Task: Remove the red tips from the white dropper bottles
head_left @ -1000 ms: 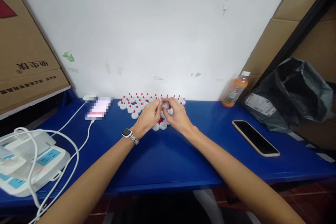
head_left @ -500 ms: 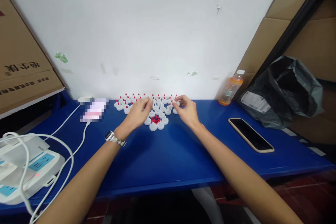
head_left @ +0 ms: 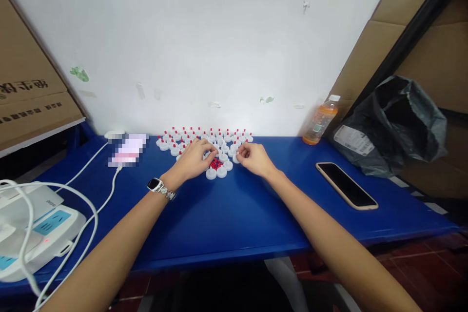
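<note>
Right grip [head_left: 255, 159] lower, at white cap [head_left: 234, 160]

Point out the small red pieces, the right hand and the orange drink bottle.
Small red pieces [head_left: 217, 164]: head view, middle of the pile.
Right hand [head_left: 255, 159]: head view, middle of the hand.
Orange drink bottle [head_left: 320, 121]: head view, its side, below the white cap.

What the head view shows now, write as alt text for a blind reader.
A person's left hand and right hand are at a cluster of white caps, many red-tipped, on a blue table against a white wall. Small red pieces lie between the hands. A bottle and phone are at right.
</note>
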